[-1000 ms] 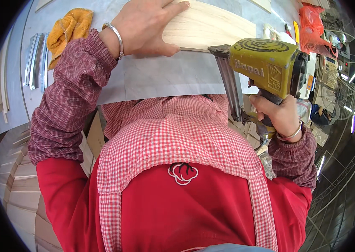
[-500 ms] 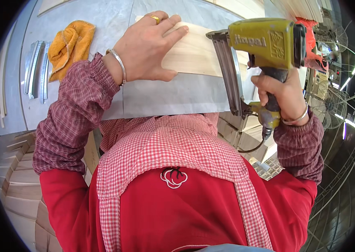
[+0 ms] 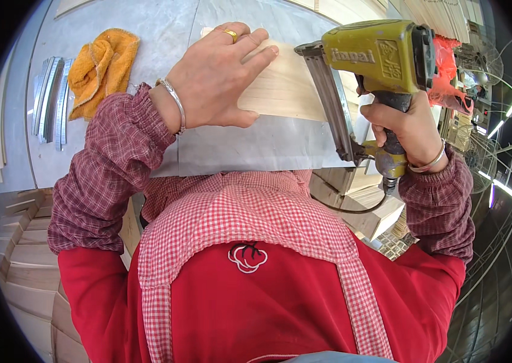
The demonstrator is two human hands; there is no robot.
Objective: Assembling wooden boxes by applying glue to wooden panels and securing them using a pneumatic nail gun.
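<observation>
A pale wooden board point(image 3: 286, 91) lies on the grey sheet-covered table point(image 3: 250, 145). My left hand point(image 3: 216, 75) rests on its left part with fingers spread and the thumb near the board's close edge. Wrapped round the dark grip of a yellow-green pneumatic nail gun point(image 3: 368, 57) is my right hand point(image 3: 413, 130). The gun's nose touches or hovers over the board's right part; I cannot tell which. Its long metal magazine slants down toward me, and a dark air hose point(image 3: 362, 210) runs from the base of the grip.
Left on the table lie an orange cloth point(image 3: 101, 72) and several silvery strips of fasteners point(image 3: 50, 100). A red plastic bag point(image 3: 446, 72) hangs at the right beside stacked wood. Wooden pieces point(image 3: 29, 266) are piled low on the left, and cartons or boards point(image 3: 371, 209) sit below the table's right side.
My left hand has shifted slightly right and toward me on the board. The nail gun has moved a little left and up in the picture, still in my right hand.
</observation>
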